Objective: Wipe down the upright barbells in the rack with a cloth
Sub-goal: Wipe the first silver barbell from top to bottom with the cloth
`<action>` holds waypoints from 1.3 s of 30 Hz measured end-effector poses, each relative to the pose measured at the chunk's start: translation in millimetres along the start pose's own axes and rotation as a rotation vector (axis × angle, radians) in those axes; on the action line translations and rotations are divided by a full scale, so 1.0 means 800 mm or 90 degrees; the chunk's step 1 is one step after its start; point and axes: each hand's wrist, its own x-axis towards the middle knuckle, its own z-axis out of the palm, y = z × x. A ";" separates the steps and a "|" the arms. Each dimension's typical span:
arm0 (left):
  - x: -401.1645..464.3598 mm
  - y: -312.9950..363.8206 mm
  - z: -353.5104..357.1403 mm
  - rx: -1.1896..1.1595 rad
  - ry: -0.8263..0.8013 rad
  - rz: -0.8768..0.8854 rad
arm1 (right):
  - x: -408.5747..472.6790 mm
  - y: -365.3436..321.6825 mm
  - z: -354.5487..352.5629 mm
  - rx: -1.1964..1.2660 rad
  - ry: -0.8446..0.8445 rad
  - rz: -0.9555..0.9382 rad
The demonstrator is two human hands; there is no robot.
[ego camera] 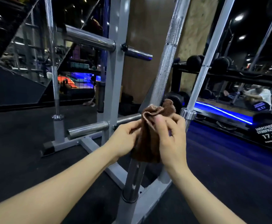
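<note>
Head view: crumpled brown cloth (150, 135), knurled steel barbell (167, 54).

We see a brown cloth (150, 135) bunched around the lower sleeve of the middle barbell (167, 50) — knurled chrome, leaning upright in the grey rack (114, 88); two more barbells flank it.

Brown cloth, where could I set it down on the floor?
Bare dark floor lies left of the grey rack's base bar, and blue floor right of both hands. Around the middle barbell's sleeve, held brown cloth and rack foot crowd it.
</note>
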 end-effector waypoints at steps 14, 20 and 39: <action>0.008 -0.001 -0.010 -0.090 -0.059 -0.056 | 0.037 0.021 0.007 -0.162 -0.098 -0.016; 0.009 -0.001 -0.010 -0.056 -0.035 -0.060 | 0.043 0.042 -0.030 -0.125 -0.189 -0.092; 0.000 0.009 -0.007 -0.052 -0.020 -0.084 | 0.026 0.012 0.030 -0.216 -0.071 -0.076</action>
